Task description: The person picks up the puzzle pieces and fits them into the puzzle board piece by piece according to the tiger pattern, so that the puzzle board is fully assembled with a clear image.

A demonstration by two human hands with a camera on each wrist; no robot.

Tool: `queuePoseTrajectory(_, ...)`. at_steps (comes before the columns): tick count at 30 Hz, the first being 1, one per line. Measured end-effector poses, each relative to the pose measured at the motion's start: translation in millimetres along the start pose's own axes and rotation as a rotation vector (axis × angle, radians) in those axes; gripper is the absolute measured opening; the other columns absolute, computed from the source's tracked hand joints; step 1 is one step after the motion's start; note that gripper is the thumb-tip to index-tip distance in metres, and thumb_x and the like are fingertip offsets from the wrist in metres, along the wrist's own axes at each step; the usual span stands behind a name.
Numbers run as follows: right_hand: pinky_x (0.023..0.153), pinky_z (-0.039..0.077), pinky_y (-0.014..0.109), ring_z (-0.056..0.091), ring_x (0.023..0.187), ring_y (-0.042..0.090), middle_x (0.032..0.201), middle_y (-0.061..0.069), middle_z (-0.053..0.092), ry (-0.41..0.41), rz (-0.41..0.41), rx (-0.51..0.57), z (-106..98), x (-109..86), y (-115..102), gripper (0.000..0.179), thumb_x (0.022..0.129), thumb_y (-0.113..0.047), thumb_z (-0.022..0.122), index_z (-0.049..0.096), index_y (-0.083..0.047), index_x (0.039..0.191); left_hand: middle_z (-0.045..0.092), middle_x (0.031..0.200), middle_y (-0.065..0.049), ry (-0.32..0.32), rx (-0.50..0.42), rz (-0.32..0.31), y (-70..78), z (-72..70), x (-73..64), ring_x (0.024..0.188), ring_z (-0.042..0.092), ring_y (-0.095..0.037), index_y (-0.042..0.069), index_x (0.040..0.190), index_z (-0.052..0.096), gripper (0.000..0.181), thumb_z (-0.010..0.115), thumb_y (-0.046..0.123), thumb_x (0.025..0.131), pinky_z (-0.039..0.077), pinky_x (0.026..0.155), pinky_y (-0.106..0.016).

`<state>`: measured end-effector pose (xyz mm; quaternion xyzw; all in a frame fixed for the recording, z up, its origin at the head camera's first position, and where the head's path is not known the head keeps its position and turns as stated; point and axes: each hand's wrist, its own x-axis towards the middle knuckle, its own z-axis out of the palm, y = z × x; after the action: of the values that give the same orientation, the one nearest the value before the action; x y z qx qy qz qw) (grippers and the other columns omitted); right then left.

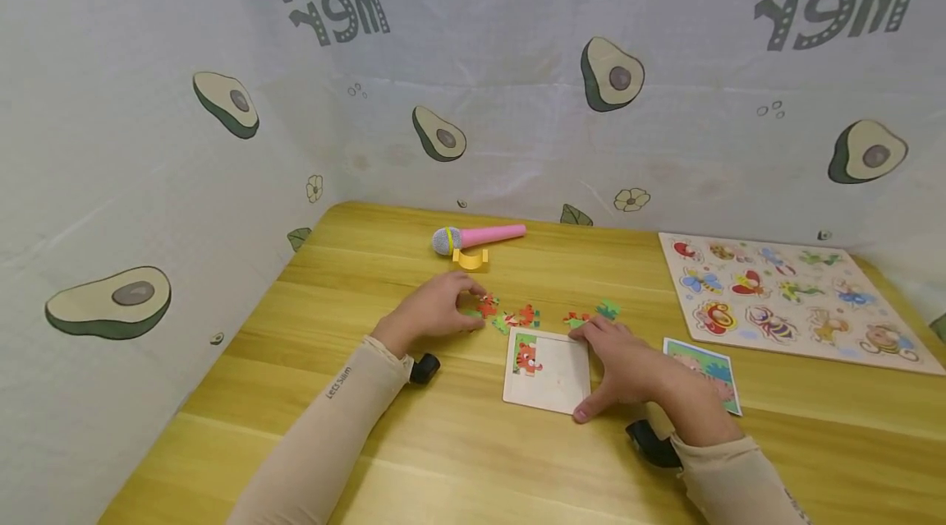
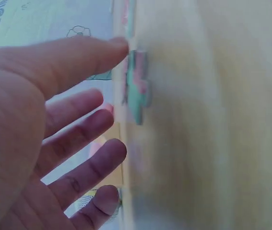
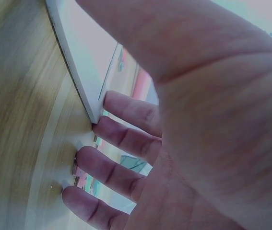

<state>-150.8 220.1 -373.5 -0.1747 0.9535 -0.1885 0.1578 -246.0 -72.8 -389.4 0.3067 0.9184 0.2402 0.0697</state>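
Note:
A small wooden puzzle tray (image 1: 550, 393) lies flat on the table, with a tiger picture piece (image 1: 526, 356) set in its upper left. My right hand (image 1: 628, 365) holds the tray by its right side, thumb at the near corner and fingers at the far corner. My left hand (image 1: 436, 307) hovers at a loose puzzle piece (image 1: 488, 306). In the left wrist view its fingers are spread, and the thumb tip is close to a green and red piece (image 2: 136, 91); contact cannot be told. Other loose pieces (image 1: 528, 315) lie behind the tray.
A pink toy microphone (image 1: 491, 235) and a yellow curved piece (image 1: 470, 260) lie at the back. On the right are a large insect puzzle board (image 1: 794, 295) and a picture card (image 1: 720, 373), partly behind the right hand. A printed curtain (image 1: 510, 98) borders the table.

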Motion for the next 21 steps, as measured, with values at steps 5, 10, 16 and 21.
queuePoseTrajectory(5, 0.104, 0.032, 0.066, 0.037, 0.131, 0.049, 0.137, 0.020, 0.046, 0.002, -0.004, 0.003, 1.0, -0.4, 0.2, 0.110, 0.054, -0.059, 0.094, 0.051, 0.000, 0.137, 0.059, 0.135, -0.009, -0.005, 0.052, -0.017, 1.1, 6.7, 1.3, 0.127, 0.051, -0.026, 0.007, 0.133, 0.064, 0.050, 0.074, 0.036, 0.093, 0.038, 0.108, -0.040)
queuePoseTrajectory(10, 0.104, 0.032, 0.066, 0.038, 0.130, 0.048, 0.137, 0.019, 0.046, 0.000, -0.002, 0.002, 0.8, -0.1, 0.1, 0.109, 0.054, -0.059, 0.094, 0.051, -0.001, 0.137, 0.054, 0.141, -0.010, -0.014, 0.118, -0.035, 2.6, 12.3, 2.4, 0.130, 0.048, -0.028, 0.010, 0.140, 0.060, 0.056, 0.069, 0.042, 0.095, 0.037, 0.109, -0.042)
queuePoseTrajectory(16, 0.104, 0.032, 0.066, 0.039, 0.129, 0.047, 0.135, 0.019, 0.047, -0.001, -0.005, -0.002, 1.0, 0.1, 0.2, 0.110, 0.055, -0.059, 0.094, 0.051, 0.000, 0.137, 0.055, 0.135, -0.007, -0.018, 0.131, -0.044, 3.5, 13.9, 2.7, 0.124, 0.051, -0.026, 0.014, 0.134, 0.066, 0.049, 0.069, 0.043, 0.095, 0.040, 0.106, -0.042)
queuePoseTrajectory(21, 0.104, 0.032, 0.066, 0.038, 0.130, 0.049, 0.136, 0.020, 0.046, 0.004, -0.012, -0.008, 0.4, -0.1, 0.6, 0.110, 0.054, -0.059, 0.094, 0.051, 0.000, 0.136, 0.057, 0.131, -0.006, 0.001, 0.087, -0.060, 4.0, 13.3, 2.2, 0.123, 0.053, -0.024, 0.012, 0.126, 0.068, 0.044, 0.073, 0.040, 0.093, 0.041, 0.105, -0.040)
